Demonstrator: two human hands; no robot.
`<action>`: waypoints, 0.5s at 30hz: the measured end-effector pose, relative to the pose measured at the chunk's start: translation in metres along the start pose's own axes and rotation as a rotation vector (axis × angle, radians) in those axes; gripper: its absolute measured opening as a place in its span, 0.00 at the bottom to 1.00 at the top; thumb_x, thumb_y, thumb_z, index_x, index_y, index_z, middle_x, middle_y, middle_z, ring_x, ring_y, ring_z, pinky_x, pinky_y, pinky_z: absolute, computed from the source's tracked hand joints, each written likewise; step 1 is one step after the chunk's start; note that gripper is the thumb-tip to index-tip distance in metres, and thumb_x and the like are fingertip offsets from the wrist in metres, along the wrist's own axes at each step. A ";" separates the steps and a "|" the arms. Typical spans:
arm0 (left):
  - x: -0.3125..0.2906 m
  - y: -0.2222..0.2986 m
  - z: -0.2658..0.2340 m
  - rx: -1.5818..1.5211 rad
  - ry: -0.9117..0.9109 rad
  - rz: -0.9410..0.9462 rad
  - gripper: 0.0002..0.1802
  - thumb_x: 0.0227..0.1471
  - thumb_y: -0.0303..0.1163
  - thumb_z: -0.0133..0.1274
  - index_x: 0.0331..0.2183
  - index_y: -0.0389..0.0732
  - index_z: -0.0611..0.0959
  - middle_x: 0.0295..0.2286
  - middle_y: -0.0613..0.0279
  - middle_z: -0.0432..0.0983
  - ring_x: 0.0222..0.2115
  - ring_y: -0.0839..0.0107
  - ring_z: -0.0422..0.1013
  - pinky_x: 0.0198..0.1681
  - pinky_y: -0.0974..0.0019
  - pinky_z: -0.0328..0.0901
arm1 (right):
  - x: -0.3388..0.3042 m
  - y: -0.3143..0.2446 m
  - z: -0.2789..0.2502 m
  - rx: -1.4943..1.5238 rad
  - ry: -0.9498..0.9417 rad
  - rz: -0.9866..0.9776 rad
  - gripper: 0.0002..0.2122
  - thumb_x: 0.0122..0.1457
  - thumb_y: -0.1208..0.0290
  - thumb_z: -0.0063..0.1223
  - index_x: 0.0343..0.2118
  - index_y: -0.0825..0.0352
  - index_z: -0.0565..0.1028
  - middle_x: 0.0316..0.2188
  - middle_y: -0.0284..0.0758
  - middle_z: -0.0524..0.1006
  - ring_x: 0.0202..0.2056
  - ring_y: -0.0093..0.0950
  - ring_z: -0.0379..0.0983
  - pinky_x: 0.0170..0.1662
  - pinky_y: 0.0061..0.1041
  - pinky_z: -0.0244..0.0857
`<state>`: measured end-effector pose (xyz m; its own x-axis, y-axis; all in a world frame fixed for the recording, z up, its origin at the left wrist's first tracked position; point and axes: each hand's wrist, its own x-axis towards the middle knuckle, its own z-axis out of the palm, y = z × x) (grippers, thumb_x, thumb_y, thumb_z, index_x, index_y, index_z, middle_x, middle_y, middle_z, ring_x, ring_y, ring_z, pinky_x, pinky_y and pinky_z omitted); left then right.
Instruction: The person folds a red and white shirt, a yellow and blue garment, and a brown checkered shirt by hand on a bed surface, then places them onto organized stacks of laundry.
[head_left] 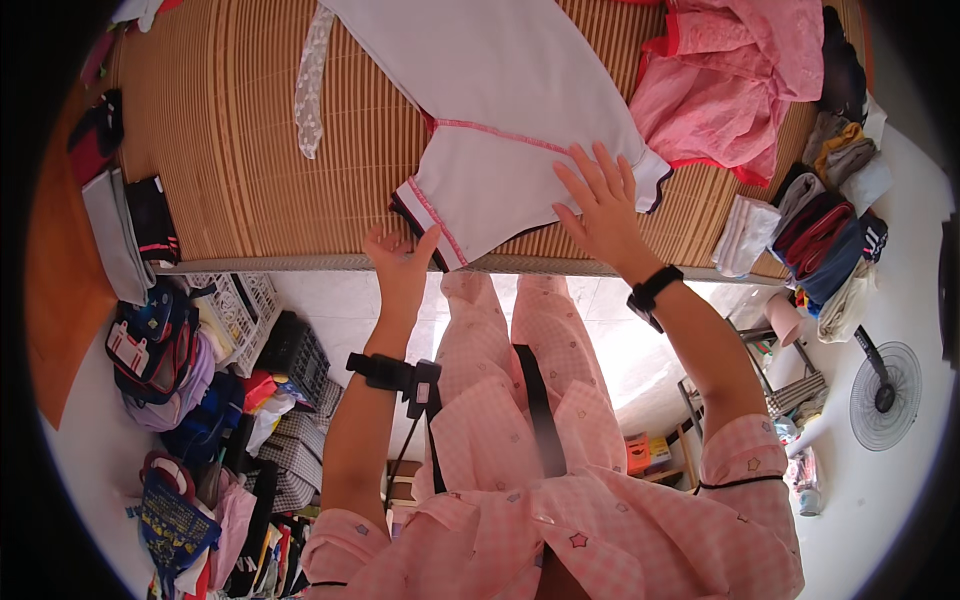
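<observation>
A pale grey garment (500, 180) with pink seam stitching and dark-edged white bands lies spread on the bamboo mat (250, 150). It looks turned inside out; its far end runs out of view at the top. My right hand (605, 210) rests on its right part, fingers spread. At the garment's lower left banded edge is my left hand (400, 265), its fingers curved and apart and its thumb by the band. Nothing shows in its grasp. Both wrists wear black straps.
A pink garment with red trim (735, 80) lies at the right, near stacked folded clothes (825, 225). A white lace strip (313, 90) is left of the grey garment. Bags (155, 340) and crates (245, 320) crowd the lower left. A fan (885, 395) stands at the right.
</observation>
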<state>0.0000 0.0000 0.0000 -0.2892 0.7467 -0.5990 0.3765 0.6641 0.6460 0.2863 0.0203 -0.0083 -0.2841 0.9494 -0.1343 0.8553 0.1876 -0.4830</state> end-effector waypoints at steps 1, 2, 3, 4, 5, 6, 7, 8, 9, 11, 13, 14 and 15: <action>0.004 0.015 0.002 -0.205 -0.031 -0.205 0.40 0.39 0.33 0.64 0.50 0.33 0.59 0.48 0.54 0.58 0.46 0.64 0.60 0.48 0.64 0.58 | 0.008 -0.005 0.003 -0.085 -0.030 -0.017 0.27 0.49 0.54 0.54 0.54 0.47 0.64 0.60 0.31 0.54 0.62 0.38 0.43 0.56 0.59 0.34; 0.007 0.020 0.003 -0.406 -0.059 -0.414 0.39 0.39 0.32 0.64 0.49 0.32 0.60 0.43 0.55 0.66 0.42 0.66 0.65 0.47 0.67 0.59 | 0.011 -0.008 0.008 -0.169 -0.062 -0.033 0.24 0.51 0.52 0.51 0.54 0.42 0.64 0.60 0.28 0.54 0.62 0.38 0.43 0.56 0.60 0.33; 0.011 0.016 0.010 -0.399 -0.063 -0.406 0.39 0.39 0.32 0.64 0.49 0.32 0.60 0.43 0.55 0.66 0.42 0.66 0.65 0.47 0.67 0.59 | 0.014 -0.003 0.016 -0.168 -0.053 -0.026 0.24 0.51 0.52 0.51 0.54 0.42 0.64 0.60 0.28 0.54 0.62 0.38 0.43 0.56 0.60 0.33; 0.015 0.013 0.016 -0.485 -0.107 -0.360 0.35 0.39 0.31 0.63 0.47 0.32 0.63 0.42 0.56 0.68 0.42 0.68 0.65 0.46 0.67 0.59 | 0.016 0.001 0.024 -0.175 -0.014 -0.052 0.24 0.51 0.52 0.51 0.53 0.40 0.64 0.60 0.27 0.54 0.62 0.38 0.44 0.55 0.61 0.35; 0.018 0.010 0.023 -0.571 -0.152 -0.313 0.32 0.40 0.30 0.62 0.46 0.33 0.66 0.40 0.57 0.69 0.41 0.69 0.66 0.46 0.68 0.60 | 0.017 0.005 0.029 -0.182 0.026 -0.078 0.24 0.51 0.51 0.50 0.53 0.39 0.64 0.60 0.27 0.54 0.61 0.38 0.44 0.54 0.62 0.36; 0.014 0.016 0.026 -0.572 -0.116 -0.356 0.27 0.41 0.28 0.60 0.45 0.33 0.70 0.41 0.59 0.70 0.41 0.70 0.66 0.45 0.68 0.60 | 0.014 0.005 0.031 -0.177 0.026 -0.060 0.24 0.51 0.51 0.50 0.53 0.39 0.64 0.60 0.27 0.54 0.61 0.38 0.44 0.54 0.62 0.36; 0.011 0.016 0.026 -0.557 -0.125 -0.359 0.27 0.41 0.28 0.60 0.45 0.33 0.70 0.41 0.59 0.70 0.41 0.70 0.66 0.45 0.68 0.60 | 0.011 0.005 0.032 -0.178 0.004 -0.055 0.24 0.50 0.50 0.51 0.53 0.39 0.64 0.60 0.27 0.54 0.61 0.39 0.44 0.53 0.64 0.37; 0.008 0.016 0.025 -0.574 -0.120 -0.361 0.28 0.42 0.28 0.59 0.46 0.34 0.69 0.41 0.59 0.69 0.41 0.69 0.66 0.45 0.68 0.60 | 0.009 0.005 0.032 -0.179 -0.017 -0.052 0.25 0.50 0.50 0.51 0.53 0.39 0.64 0.60 0.28 0.54 0.61 0.40 0.44 0.52 0.66 0.38; 0.006 0.020 0.023 -0.598 -0.110 -0.348 0.29 0.42 0.27 0.59 0.48 0.34 0.69 0.42 0.60 0.69 0.41 0.69 0.66 0.45 0.67 0.61 | 0.009 0.003 0.032 -0.179 -0.005 -0.049 0.25 0.50 0.50 0.51 0.53 0.39 0.64 0.60 0.28 0.54 0.61 0.40 0.44 0.52 0.66 0.38; -0.003 0.016 0.017 -0.453 -0.098 -0.238 0.26 0.44 0.27 0.57 0.47 0.32 0.70 0.43 0.58 0.69 0.43 0.70 0.66 0.46 0.67 0.61 | -0.002 -0.004 0.031 -0.134 -0.067 -0.039 0.26 0.49 0.48 0.51 0.53 0.40 0.64 0.61 0.29 0.52 0.61 0.44 0.42 0.50 0.69 0.38; -0.010 0.015 0.006 -0.321 -0.125 -0.185 0.28 0.45 0.28 0.55 0.48 0.31 0.67 0.44 0.57 0.68 0.44 0.69 0.65 0.47 0.67 0.60 | -0.009 -0.016 0.030 -0.103 -0.065 -0.030 0.27 0.47 0.49 0.53 0.53 0.41 0.64 0.61 0.32 0.51 0.61 0.47 0.42 0.50 0.70 0.37; -0.014 0.014 0.004 -0.318 -0.127 -0.179 0.28 0.45 0.28 0.55 0.48 0.31 0.67 0.44 0.57 0.68 0.44 0.69 0.65 0.47 0.67 0.60 | -0.012 -0.021 0.031 -0.051 -0.079 -0.004 0.28 0.47 0.49 0.55 0.53 0.42 0.64 0.61 0.33 0.51 0.61 0.47 0.42 0.49 0.71 0.37; -0.017 0.018 0.004 -0.269 -0.066 -0.160 0.26 0.46 0.28 0.55 0.47 0.31 0.67 0.42 0.56 0.68 0.42 0.70 0.65 0.46 0.67 0.60 | -0.013 -0.028 0.030 0.000 -0.093 0.019 0.28 0.46 0.50 0.56 0.53 0.42 0.64 0.61 0.34 0.51 0.61 0.48 0.42 0.49 0.72 0.37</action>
<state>0.0145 -0.0008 0.0196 -0.2653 0.6333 -0.7270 0.0814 0.7660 0.6376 0.2532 -0.0046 -0.0189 -0.3070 0.9252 -0.2231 0.8607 0.1699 -0.4799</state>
